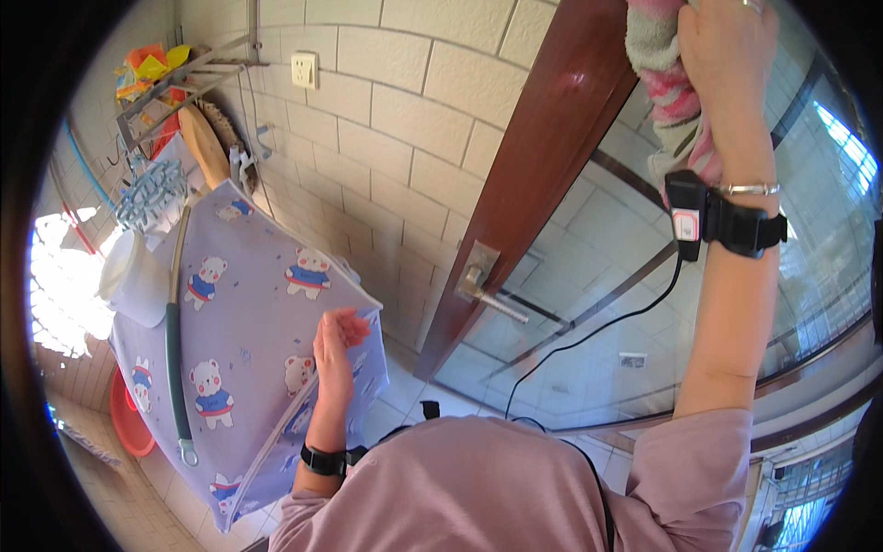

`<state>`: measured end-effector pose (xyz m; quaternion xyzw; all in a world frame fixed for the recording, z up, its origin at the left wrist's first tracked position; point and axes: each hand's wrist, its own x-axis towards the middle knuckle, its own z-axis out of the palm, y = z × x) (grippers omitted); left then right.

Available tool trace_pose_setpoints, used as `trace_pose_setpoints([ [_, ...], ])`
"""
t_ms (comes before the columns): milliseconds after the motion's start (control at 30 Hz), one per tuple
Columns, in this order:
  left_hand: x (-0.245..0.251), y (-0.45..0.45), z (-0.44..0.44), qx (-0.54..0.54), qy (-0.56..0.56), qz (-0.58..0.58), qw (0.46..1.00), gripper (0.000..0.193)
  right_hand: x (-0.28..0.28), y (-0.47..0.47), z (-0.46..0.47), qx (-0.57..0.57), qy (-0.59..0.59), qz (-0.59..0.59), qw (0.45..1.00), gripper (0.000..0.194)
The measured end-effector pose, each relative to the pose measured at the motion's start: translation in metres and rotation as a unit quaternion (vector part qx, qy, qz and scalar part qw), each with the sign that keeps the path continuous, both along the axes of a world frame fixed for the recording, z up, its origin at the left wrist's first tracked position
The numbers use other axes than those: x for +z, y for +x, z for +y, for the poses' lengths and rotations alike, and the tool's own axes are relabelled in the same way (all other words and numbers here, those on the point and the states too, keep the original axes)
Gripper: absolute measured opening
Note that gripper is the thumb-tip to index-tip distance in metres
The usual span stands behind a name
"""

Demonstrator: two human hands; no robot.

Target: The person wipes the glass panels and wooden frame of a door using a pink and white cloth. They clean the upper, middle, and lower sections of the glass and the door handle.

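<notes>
My raised right hand (731,48) grips a pink, white and grey striped towel (669,96) at the upper right, against the wood-framed glass door (593,359). The towel hangs down along my wrist, and part of it runs out of the top of the view. My left hand (336,348) holds nothing; its fingers are loosely curled. It hovers in front of a lavender fabric cover (255,338) printed with white bears, draped over a boxy thing that is hidden beneath it. The door's metal lever handle (500,303) lies between my two hands.
On the cover lie a green-and-metal pole (176,366) and a white plastic tub (134,279). Blue hangers (152,193) and a metal wall rack (179,90) are behind. A red basin (131,414) sits on the floor. From my right wrist's strapped device (686,214) runs a black cable (586,336).
</notes>
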<state>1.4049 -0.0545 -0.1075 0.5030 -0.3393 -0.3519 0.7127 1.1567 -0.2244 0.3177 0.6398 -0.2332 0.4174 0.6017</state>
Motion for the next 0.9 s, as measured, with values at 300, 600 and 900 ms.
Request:
trace_pose_setpoints([
  [300,0.011,-0.014,-0.012,-0.048,0.020,-0.017,0.999,0.048,-0.172,-0.002,0.025,-0.021,0.190,0.010,0.982,0.039],
  [600,0.004,-0.036,-0.009,-0.088,0.019,0.009,0.996,0.047,-0.279,0.000,0.044,-0.014,0.345,0.110,0.932,0.029],
  [900,-0.001,-0.019,0.024,-0.042,0.041,0.009,0.998,0.050,-0.282,-0.041,0.052,-0.033,0.432,0.140,0.891,0.025],
])
